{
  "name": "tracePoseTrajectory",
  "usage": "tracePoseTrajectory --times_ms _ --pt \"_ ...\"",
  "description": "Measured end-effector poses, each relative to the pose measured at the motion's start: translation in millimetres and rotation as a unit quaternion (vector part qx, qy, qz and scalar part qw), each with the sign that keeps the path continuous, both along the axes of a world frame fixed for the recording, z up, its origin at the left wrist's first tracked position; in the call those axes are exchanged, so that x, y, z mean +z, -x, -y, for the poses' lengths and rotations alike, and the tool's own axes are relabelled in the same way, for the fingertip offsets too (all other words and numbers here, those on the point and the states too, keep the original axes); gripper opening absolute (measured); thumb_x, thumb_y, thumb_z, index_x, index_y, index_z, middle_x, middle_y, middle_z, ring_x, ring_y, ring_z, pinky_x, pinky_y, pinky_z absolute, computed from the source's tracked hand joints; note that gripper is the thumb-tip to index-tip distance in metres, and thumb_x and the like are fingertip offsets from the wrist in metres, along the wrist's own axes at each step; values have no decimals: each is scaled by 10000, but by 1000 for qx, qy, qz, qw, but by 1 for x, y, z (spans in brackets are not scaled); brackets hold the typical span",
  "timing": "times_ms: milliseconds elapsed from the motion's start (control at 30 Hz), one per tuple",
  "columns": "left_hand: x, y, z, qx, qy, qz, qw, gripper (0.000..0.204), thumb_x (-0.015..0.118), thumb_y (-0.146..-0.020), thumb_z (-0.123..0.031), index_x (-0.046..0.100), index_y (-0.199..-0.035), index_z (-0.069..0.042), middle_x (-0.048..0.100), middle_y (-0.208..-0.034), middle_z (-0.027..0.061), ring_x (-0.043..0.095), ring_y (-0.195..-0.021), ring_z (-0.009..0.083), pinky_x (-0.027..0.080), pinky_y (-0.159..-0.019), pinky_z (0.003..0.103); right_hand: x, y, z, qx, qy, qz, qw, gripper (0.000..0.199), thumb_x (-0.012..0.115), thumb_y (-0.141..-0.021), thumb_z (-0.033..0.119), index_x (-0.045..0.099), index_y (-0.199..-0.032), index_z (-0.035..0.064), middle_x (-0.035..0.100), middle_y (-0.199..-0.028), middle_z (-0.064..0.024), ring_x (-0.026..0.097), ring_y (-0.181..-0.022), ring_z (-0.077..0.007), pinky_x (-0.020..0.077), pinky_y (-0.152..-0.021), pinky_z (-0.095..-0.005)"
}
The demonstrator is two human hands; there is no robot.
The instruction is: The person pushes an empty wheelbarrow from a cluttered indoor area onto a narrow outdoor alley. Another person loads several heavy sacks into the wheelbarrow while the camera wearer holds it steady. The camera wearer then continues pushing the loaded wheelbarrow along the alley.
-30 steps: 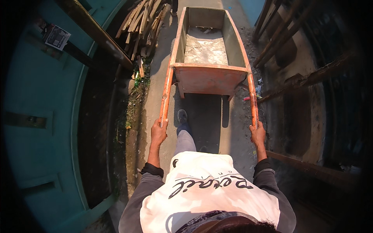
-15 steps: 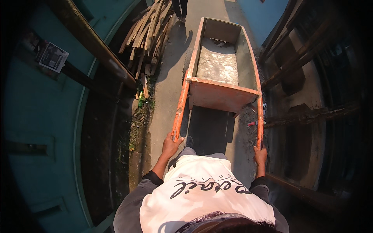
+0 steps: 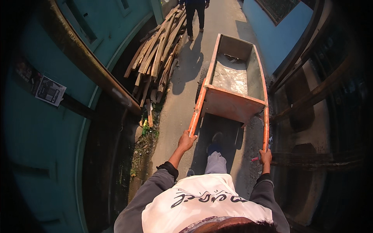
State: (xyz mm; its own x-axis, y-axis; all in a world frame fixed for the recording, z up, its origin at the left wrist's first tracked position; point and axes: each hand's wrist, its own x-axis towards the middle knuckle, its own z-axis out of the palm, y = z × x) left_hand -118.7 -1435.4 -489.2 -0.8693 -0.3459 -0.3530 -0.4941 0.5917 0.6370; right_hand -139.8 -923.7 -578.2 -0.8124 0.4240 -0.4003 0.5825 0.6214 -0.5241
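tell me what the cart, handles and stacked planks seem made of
Cart: probably sheet metal, thin-sided, its orange paint worn. Handles: likely painted metal tube, round and scuffed, though wood is possible. Stacked planks: unpainted wood, judging by brown tones and uneven, sawn-looking lengths.

I see stacked planks [image 3: 160,48] left of the lane [image 3: 173,118], teal wall [image 3: 50,134] beyond, printed sheet [image 3: 50,91] far left, person in dark trousers [image 3: 190,17] ahead, blue wall [image 3: 268,42] right.
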Motion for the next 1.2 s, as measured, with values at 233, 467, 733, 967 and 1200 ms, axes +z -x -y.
tracePoseTrajectory --times_ms 233,467,733,967,1200 --pt "17 197 -7 9 -9 -6 1000 657 768 -905 -420 525 -1296 49 692 -1139 306 691 -1074 451 529 -908 513 10 191 -21 -4 -34 -18 999 535 816 -832 331 645 -1250 44 728 -1177 -232 708 -1089 -420 548 -928 -496" --pt "31 391 11 27 -41 -10 999 659 785 -871 -450 583 -1232 62 708 -1091 299 696 -1055 454 536 -904 504 62 393 -4 7 -62 5 998 524 804 -834 390 662 -1230 77 735 -1155 -214 698 -1107 -408 540 -932 -500" --pt "78 616 19 28 -65 -36 997 642 787 -894 -438 563 -1191 85 702 -975 271 726 -853 385 571 -751 474 119 619 23 -1 -84 -43 995 515 799 -839 410 682 -1237 106 740 -1151 -202 691 -1107 -419 533 -927 -508" --pt "86 790 15 26 -133 -23 991 602 753 -936 -412 486 -1209 54 669 -895 201 686 -626 269 548 -551 417 113 788 36 -43 -129 -23 990 541 815 -828 433 688 -1281 166 747 -1168 -174 695 -1118 -404 540 -921 -517" --pt "101 996 47 13 -119 -4 993 585 769 -918 -391 493 -1174 56 667 -886 200 689 -616 291 544 -534 412 110 989 69 -57 -121 -33 990 544 835 -793 408 691 -1253 155 754 -1138 -174 703 -1088 -408 544 -911 -529"
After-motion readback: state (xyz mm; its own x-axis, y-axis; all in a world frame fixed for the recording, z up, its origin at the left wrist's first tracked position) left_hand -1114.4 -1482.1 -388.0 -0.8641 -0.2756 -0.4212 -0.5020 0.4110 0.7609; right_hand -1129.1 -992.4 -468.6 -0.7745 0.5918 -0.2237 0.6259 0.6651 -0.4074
